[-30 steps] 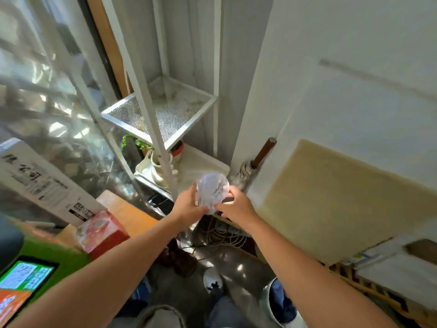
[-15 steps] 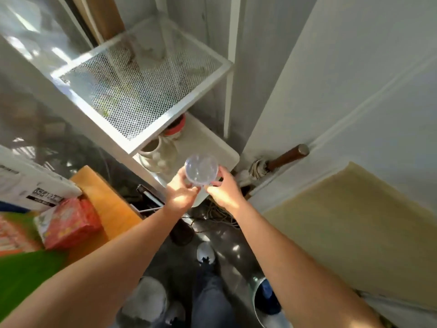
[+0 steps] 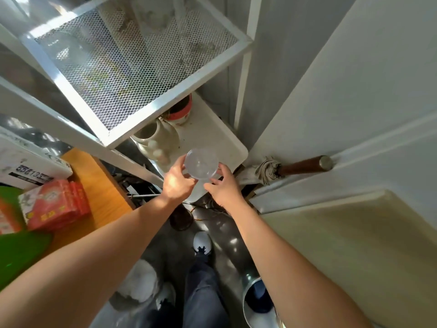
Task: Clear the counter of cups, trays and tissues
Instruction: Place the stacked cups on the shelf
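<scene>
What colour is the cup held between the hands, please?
Clear and colourless: the plastic cup, seen in the head view.

Strong daylight from upper left, beyond the left hand (image 3: 177,183). Back of that hand washed out; right hand (image 3: 223,188) evenly lit. Glare on mesh shelf (image 3: 132,58) above hands. Floor below dim, sun-dappled. Wide-angle bending at edges; slight softness throughout.

A clear, glossy plastic cup (image 3: 201,167) is seen above a smooth white tray (image 3: 212,131) marked with grime. The upper shelf (image 3: 132,60) is made of white-painted metal with a perforated mesh panel, dusty in places. A glazed ceramic jug (image 3: 153,138), a polished brown wooden handle (image 3: 305,166) with a metal cap, and an orange wood-look desk (image 3: 99,192) are also shown.
</scene>
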### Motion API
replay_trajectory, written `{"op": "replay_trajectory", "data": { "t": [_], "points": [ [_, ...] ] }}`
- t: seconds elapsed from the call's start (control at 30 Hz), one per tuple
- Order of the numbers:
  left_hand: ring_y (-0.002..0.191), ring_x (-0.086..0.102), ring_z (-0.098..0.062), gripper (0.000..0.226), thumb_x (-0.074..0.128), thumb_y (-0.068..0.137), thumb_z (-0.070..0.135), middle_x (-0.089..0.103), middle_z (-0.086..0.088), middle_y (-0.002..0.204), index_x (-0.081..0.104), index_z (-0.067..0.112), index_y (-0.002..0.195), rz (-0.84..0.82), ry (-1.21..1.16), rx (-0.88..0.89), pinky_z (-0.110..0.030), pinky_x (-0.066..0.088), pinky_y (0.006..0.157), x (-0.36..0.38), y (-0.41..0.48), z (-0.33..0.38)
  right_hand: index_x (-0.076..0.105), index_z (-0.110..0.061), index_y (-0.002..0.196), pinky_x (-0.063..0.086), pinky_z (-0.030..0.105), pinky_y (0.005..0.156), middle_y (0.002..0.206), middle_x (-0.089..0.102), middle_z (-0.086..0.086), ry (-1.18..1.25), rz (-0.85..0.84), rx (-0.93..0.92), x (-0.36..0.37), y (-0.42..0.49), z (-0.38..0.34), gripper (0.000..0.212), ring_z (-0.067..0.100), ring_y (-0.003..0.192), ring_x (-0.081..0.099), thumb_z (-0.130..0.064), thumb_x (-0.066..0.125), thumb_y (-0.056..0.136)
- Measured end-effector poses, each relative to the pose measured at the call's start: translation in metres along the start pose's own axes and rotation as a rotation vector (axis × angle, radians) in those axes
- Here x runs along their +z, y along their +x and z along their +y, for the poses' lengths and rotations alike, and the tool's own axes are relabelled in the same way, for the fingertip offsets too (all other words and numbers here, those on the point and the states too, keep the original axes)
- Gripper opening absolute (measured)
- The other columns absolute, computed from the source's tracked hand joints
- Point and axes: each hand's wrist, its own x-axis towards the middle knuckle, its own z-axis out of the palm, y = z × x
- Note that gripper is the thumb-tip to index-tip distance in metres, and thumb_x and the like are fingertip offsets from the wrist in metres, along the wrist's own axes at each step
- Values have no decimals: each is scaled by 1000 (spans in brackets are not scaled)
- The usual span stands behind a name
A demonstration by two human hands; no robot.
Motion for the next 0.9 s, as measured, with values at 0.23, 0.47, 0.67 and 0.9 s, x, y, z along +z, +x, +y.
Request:
{"op": "replay_trajectory", "data": {
  "t": [0.23,0.47,0.67,0.9],
  "points": [
    [102,60,-10,71,66,79,2,61,-9,131,43,19,144,0,20,-21,-5,43,78,2,5,2,35,-24,145,48,10,65,144,45,-4,3,-38,-2,-8,8,0,76,14,123,55,2,64,80],
    [119,61,-24,83,56,77,-12,52,-13,143,34,19,150,-44,-62,-16,-23,50,86,-2,2,5,29,-23,149,50,23,84,147,42,-1,24,-29,7,-8,11,1,82,18,128,53,3,64,79],
    [116,63,-21,75,55,82,-8,52,-9,144,36,16,150,-38,-88,-50,-32,53,95,-7,-6,12,42,-14,139,46,16,79,136,50,-3,-39,-31,-3,-11,0,-7,62,18,129,52,6,60,83],
    [79,67,-21,35,59,84,-2,66,-5,99,59,13,116,-6,-85,-99,-35,60,72,-27,-23,17,47,-9,138,47,27,94,141,52,6,-187,44,-26,-10,-24,-19,58,17,115,58,-1,65,83]
  ]
}}
